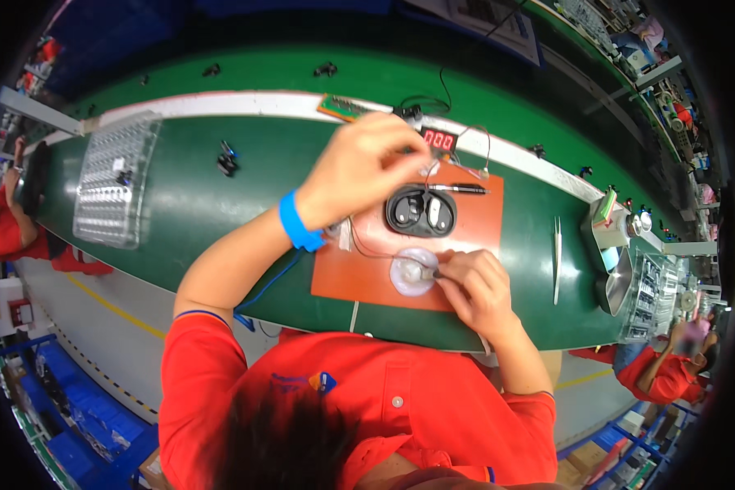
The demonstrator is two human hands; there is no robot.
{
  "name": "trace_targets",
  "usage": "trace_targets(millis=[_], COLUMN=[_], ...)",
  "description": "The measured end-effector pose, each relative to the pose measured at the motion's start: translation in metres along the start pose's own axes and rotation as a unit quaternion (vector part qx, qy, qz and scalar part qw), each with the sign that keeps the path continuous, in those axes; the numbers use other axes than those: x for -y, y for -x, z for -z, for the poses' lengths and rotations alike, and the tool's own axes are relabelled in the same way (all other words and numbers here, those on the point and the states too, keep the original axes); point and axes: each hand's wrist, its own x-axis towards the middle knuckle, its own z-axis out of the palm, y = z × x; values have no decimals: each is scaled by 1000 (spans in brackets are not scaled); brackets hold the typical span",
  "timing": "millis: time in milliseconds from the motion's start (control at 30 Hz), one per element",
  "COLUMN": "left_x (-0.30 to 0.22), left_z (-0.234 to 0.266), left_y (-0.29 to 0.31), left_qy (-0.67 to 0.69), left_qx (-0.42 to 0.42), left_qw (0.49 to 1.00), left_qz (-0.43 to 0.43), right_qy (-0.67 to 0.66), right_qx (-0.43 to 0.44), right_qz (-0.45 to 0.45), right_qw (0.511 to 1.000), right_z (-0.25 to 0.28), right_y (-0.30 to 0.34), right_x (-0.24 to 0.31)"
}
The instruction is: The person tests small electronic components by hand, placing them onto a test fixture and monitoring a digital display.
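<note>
Presently, right hand [478,286] pinches a small dark piece [437,274] at the right rim of the white round dish [397,282]; black earbud case [419,233] lies just beyond, long axis crosswise, between both hands. Left hand [367,159] curls beside the red-digit display [439,140]; cannot tell whether it grips anything. Orange mat [331,278]: front edge near dish, bare room right of case.

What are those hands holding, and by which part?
The right hand seems to pinch a small dark thing by the pale dish; which part, I can't tell. Whether the left hand holds anything is unclear.
</note>
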Motion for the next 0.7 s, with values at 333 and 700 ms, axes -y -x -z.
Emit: trace_targets(millis=[333, 700], left_x=[147, 126], left_z=[80, 95], left_y=[-27, -44], left_qy=[-347, -279], left_qx=[8, 55], left_qw=[936, 949], left_qz=[-61, 137], right_qy=[-66, 294], right_qx=[-70, -112], right_qz=[-118, -198], right_qw=[988, 928], right_z=[16, 60], right_y=[-26, -67], right_x=[-43, -181])
